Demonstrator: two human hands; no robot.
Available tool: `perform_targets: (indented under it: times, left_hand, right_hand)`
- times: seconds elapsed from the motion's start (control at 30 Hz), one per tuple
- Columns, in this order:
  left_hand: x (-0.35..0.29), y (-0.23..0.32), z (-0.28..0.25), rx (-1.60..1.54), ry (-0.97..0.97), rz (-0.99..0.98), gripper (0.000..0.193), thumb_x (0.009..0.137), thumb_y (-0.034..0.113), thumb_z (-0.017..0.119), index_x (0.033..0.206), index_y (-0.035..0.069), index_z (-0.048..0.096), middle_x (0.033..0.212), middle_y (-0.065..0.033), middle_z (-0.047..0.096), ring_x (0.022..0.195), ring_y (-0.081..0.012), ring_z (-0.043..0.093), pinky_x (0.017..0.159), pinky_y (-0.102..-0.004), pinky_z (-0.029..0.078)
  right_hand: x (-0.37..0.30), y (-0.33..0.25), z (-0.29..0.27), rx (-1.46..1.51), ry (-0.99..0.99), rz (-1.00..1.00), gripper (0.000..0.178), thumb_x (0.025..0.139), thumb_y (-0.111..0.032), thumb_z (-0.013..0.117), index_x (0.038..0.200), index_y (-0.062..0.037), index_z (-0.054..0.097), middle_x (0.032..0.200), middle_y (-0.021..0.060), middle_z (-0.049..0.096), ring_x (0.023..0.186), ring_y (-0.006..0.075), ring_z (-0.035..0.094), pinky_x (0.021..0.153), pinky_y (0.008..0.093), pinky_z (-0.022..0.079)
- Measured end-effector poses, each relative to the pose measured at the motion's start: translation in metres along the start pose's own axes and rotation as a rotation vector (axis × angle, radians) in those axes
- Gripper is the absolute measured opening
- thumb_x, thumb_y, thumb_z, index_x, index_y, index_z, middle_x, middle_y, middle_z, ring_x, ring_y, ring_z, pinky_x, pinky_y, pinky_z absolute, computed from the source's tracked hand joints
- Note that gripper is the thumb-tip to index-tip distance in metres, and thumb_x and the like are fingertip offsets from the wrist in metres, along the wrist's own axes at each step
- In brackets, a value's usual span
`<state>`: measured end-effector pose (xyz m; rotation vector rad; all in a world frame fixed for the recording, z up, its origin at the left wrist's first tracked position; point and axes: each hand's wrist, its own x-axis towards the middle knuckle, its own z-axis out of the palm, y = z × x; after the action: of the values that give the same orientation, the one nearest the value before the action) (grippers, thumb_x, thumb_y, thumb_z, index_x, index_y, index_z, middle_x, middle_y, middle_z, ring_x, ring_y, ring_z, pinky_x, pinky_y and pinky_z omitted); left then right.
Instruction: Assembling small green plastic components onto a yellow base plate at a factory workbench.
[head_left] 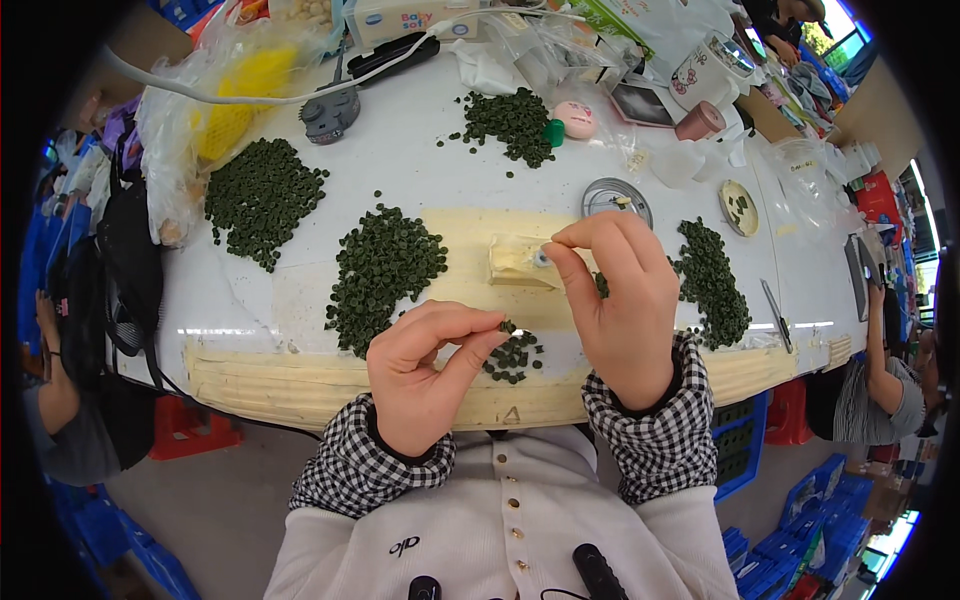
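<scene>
Over the near edge of the table, my left hand [425,375] pinches a small dark green piece [508,326] between thumb and index finger. Just beneath those fingertips lies a small loose group of green pieces [515,357]. My right hand [625,300] is closed in a pinch at the right end of a cream, tape-wrapped block [512,262]. A small pale bit shows by its fingertips, too small to name. Left of the block spreads a heap of round green pieces [388,270]. Beyond the right hand is another heap of green pieces [710,290].
More green heaps lie at far left [265,195] and far middle [510,120]. A round metal lid [617,203], a small dish [739,208] and a thin blade-like tool [776,315] are at right. Bags, a cable and a mug [708,72] crowd the back.
</scene>
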<state>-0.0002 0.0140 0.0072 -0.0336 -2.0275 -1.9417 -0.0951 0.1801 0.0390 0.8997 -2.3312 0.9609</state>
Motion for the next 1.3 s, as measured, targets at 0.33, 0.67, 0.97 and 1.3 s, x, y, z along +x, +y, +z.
perform_targets:
  times: [0.33,0.67,0.97,1.3]
  left_hand:
    - [-0.001,0.001,-0.002,-0.033,0.030,0.011,0.019,0.080,-0.009,0.070,0.098,-0.002,0.071,0.089,-0.0099,0.069,0.081,-0.0148,0.064,0.072,-0.0249,0.050]
    - [0.000,-0.003,-0.004,0.036,-0.028,0.097,0.023,0.080,-0.011,0.068,0.099,0.000,0.072,0.091,-0.0116,0.070,0.082,-0.0177,0.068,0.072,-0.0259,0.053]
    - [0.002,0.006,-0.003,0.223,-0.072,0.143,0.020,0.079,-0.010,0.069,0.097,-0.001,0.072,0.087,-0.0113,0.069,0.076,-0.0180,0.066,0.066,-0.0263,0.052]
    - [-0.008,0.009,-0.029,0.660,-0.150,0.178,0.015,0.077,-0.005,0.071,0.092,-0.001,0.070,0.077,-0.0087,0.061,0.069,-0.0205,0.057,0.061,-0.0299,0.045]
  right_hand:
    - [-0.027,-0.032,-0.019,0.279,-0.155,0.104,0.025,0.077,0.002,0.071,0.102,-0.0015,0.069,0.092,0.0105,0.064,0.076,0.0256,0.058,0.066,0.0332,0.048]
    - [-0.046,-0.035,-0.008,0.444,-0.189,0.126,0.035,0.079,0.005,0.069,0.114,0.0007,0.067,0.097,0.0127,0.066,0.080,0.0243,0.061,0.068,0.0303,0.050]
    - [-0.050,-0.031,-0.015,0.394,-0.180,0.150,0.034,0.079,0.003,0.070,0.113,0.0011,0.068,0.096,0.0136,0.065,0.079,0.0255,0.062,0.069,0.0307,0.050]
    - [-0.059,0.004,-0.048,-0.064,-0.093,0.196,0.010,0.074,0.000,0.073,0.082,-0.0025,0.066,0.080,0.0080,0.062,0.076,0.0281,0.055,0.067,0.0361,0.043]
